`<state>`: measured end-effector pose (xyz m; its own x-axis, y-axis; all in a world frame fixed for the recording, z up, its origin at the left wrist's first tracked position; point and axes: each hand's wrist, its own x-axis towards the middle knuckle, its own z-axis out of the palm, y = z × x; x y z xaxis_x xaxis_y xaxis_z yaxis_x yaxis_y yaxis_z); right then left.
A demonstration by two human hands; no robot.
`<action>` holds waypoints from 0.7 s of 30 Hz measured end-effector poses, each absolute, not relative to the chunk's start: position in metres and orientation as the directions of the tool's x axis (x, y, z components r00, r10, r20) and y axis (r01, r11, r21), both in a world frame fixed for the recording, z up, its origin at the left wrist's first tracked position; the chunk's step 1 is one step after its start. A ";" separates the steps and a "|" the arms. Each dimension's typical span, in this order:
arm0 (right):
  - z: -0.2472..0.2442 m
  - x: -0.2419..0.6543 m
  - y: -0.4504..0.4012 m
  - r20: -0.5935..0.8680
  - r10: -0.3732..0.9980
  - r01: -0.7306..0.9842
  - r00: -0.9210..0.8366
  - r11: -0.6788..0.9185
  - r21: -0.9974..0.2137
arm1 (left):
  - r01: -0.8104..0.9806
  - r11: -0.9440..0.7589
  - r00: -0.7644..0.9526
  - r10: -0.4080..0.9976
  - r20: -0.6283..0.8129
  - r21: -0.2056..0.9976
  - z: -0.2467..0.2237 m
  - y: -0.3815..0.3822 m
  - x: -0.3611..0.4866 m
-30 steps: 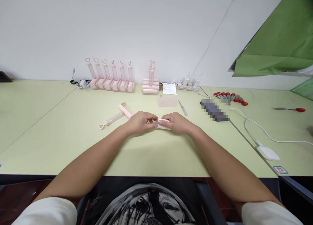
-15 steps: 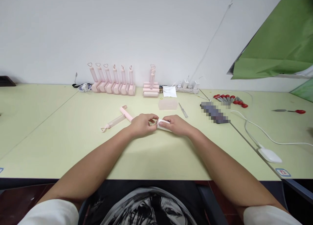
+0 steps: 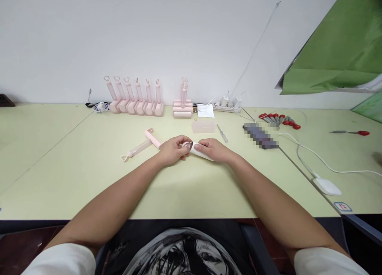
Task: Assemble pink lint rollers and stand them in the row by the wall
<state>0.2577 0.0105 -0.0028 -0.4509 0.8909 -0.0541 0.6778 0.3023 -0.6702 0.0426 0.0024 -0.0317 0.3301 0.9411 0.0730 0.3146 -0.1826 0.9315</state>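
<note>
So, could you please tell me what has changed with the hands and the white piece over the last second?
The white roll has been tilted up, so its open end now faces the camera. The left hand and right hand still pinch it between them. The pink handle and the row of pink rollers have not moved.

Both my forearms reach to twelve o'clock, wrists low; my left hand (image 3: pixel 172 149) and right hand (image 3: pixel 213 150) meet fingertip to fingertip, fingers curled in a pinching grip.
</note>
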 end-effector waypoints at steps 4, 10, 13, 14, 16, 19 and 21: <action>-0.002 0.256 0.010 -0.078 0.916 0.588 -0.394 0.185 -0.788 | 0.491 -0.251 0.259 0.956 0.136 0.834 -0.028 0.005 0.041; 0.006 0.257 0.014 -0.259 0.949 0.133 -0.179 -0.238 -0.962 | 0.780 -0.426 0.366 0.905 0.218 0.458 -0.022 0.000 0.044; 0.008 0.257 0.017 -0.272 0.956 0.024 -0.109 -0.271 -0.962 | 0.768 -0.488 0.449 0.872 0.195 0.415 -0.024 -0.003 0.051; 0.008 0.257 0.017 -0.273 0.958 0.006 -0.092 -0.273 -0.962 | 0.753 -0.531 0.502 0.845 0.182 0.389 -0.024 -0.004 0.053; 0.007 0.257 0.018 -0.264 0.963 -0.020 -0.059 -0.266 -0.964 | 0.714 -0.619 0.605 0.781 0.155 0.328 -0.025 -0.005 0.057; 0.004 0.257 0.020 -0.238 0.971 -0.039 -0.026 -0.239 -0.970 | 0.683 -0.662 0.668 0.737 0.102 0.307 -0.025 -0.009 0.057; 0.003 0.256 0.020 -0.231 0.973 -0.045 -0.014 -0.231 -0.972 | 0.691 -0.643 0.674 0.738 0.027 0.330 -0.024 -0.011 0.055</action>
<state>0.2565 0.0200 0.0026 -0.0139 0.9729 -0.2310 -0.0445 -0.2314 -0.9718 0.0555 -0.0115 -0.0236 0.6737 0.7385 0.0269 0.6914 -0.6428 0.3299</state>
